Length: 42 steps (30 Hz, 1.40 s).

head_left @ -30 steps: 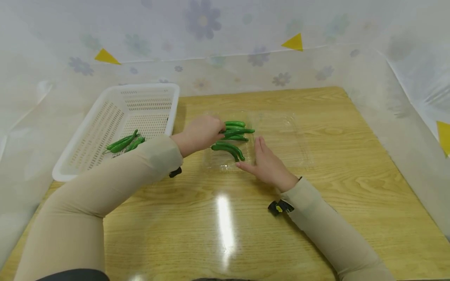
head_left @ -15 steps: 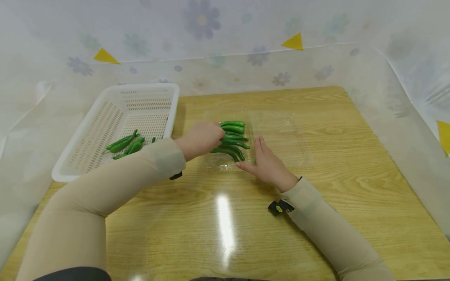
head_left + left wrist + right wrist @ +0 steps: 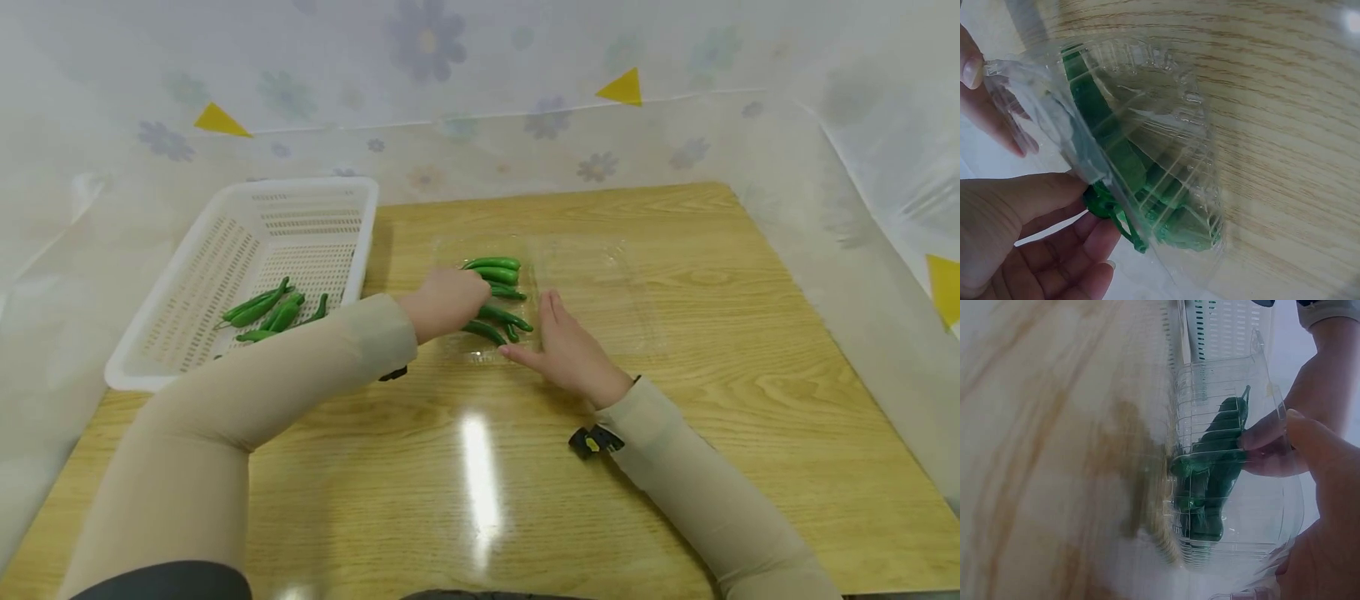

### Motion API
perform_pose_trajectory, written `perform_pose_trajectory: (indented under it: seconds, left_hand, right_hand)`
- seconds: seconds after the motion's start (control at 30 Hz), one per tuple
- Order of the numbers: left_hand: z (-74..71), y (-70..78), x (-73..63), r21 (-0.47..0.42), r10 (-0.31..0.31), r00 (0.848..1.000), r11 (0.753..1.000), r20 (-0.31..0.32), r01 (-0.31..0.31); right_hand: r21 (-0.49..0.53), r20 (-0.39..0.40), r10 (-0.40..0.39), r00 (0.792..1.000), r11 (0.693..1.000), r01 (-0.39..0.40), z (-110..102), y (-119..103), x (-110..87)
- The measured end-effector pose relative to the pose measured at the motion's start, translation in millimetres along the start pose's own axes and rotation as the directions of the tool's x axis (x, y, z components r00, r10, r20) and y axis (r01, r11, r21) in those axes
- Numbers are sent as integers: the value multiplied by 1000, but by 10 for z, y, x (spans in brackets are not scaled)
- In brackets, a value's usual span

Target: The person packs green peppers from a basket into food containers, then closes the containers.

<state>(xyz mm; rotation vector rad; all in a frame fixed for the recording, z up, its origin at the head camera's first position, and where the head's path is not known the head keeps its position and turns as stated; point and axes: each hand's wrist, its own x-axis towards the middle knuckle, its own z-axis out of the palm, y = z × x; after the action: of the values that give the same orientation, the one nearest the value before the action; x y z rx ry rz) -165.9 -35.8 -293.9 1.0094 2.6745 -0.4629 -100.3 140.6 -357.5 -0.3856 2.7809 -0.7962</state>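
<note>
My left hand (image 3: 450, 302) reaches over the left half of a clear plastic clamshell box (image 3: 480, 357). Its thumb and fingers pinch the stem end of a green chili pepper (image 3: 1094, 200), whose body lies inside the box wall. Several more green peppers (image 3: 497, 273) lie side by side in that half, partly hidden by the hand. At the middle fold of the box, my right hand (image 3: 570, 354) touches it with straight fingers along the side. The right thumb (image 3: 1310, 434) rests on the rim near the front corner.
A white perforated basket (image 3: 363, 250) stands at the left with several green peppers (image 3: 258, 310) in it, under my left forearm. The flat clear lid (image 3: 600, 292) lies open to the right on the wooden table (image 3: 750, 333). A flower-patterned sheet (image 3: 427, 150) hangs behind.
My left hand lowers the pepper it held above the others into the box, then shifts slightly right and toward me. The right hand stays at the box.
</note>
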Motion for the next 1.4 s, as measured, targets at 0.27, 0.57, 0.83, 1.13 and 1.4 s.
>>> perform_pose_trajectory:
  seconds: [0.27, 0.57, 0.83, 1.13, 1.4]
  left_hand:
    - [37, 4, 14, -22, 18, 999, 1000, 49, -17]
    - [167, 2, 82, -18, 44, 998, 999, 34, -43]
    - [222, -5, 156, -20, -2, 1000, 1000, 31, 3]
    - [211, -32, 185, -49, -31, 999, 998, 13, 32]
    - [201, -35, 195, -74, -49, 999, 996, -5, 48]
  right_hand:
    - [-5, 5, -2, 1000, 1000, 2, 6, -20, 0]
    - [-2, 3, 25, 1000, 1000, -25, 1, -27, 1]
    - [-7, 5, 21, 1000, 1000, -21, 0, -29, 5]
    - [-1, 6, 27, 1000, 1000, -27, -7, -40, -1]
    - [-5, 8, 28, 1000, 1000, -28, -8, -43, -2]
